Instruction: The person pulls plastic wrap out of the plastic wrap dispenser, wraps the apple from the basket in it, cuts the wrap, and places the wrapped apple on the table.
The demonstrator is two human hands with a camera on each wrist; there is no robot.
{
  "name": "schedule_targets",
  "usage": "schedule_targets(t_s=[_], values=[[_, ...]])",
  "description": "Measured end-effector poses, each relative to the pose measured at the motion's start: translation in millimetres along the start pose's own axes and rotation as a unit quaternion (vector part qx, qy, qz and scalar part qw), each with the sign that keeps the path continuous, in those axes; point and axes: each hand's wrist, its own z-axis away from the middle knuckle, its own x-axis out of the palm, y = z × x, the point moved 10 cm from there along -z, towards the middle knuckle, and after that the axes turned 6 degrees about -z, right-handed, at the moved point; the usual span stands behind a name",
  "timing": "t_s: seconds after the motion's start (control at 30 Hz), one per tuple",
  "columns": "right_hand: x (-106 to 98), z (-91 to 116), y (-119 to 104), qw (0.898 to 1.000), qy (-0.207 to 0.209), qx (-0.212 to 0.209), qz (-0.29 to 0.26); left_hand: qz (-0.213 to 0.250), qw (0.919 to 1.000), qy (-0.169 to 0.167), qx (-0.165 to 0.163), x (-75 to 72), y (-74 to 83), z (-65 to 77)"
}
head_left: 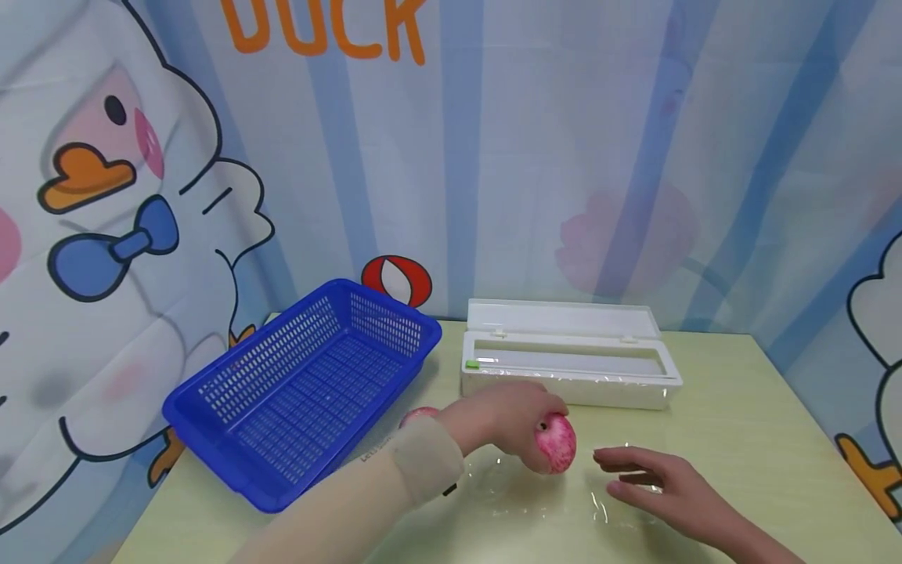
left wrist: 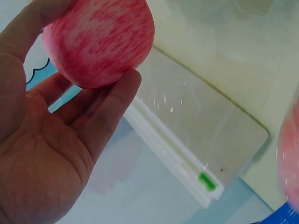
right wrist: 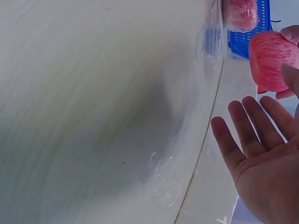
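Left hand [head_left: 517, 423]: I see thumb and fingers curled round one apple [head_left: 559, 444], gripping it by its sides.
Right hand [head_left: 662, 486]: fingers parted and nearly straight, holding nothing, near the apple but apart from it.
Held apple: pink-red and streaked, over the clear film and between me and the white box.
Second apple [right wrist: 241, 14]: wrapped in film, near the basket; from my head view the left forearm partly hides it. That makes two apples.
Clear film [right wrist: 168, 182]: spread on the tabletop [head_left: 726, 407], glinting; I cannot tell how many pieces.
White box [head_left: 571, 392]: one, its single lid [head_left: 560, 319] raised at the back, with one green slider [head_left: 472, 364]; I can read no brand on it.
Blue basket [head_left: 310, 415]: one, slotted plastic, set at a slant on my left.
Backdrop [head_left: 535, 157]: I read one word, "DUCK", in four orange capitals.
Sleeve [head_left: 366, 501]: small dark lettering shows by its edge, too small for me to read surely.
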Motion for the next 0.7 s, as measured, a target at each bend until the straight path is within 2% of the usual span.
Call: schedule_targets(t_s=[0.13,0.43,0.7], values=[[0.5,-2.2,-0.7,1.000,0.001,0.003,0.013,0.013,0.9999,0.007,0.003,3.8,4.2,-2.2],[2.1,-1.4,-10.8,0.997,0.020,-0.066,0.041,0.009,0.9993,0.029,0.023,6.8,12.8,-4.4],[5.5,-4.0,-15.0,0.996,0.024,-0.082,0.029,0.003,0.9981,0.056,0.025,8.2,14.4,-8.6]])
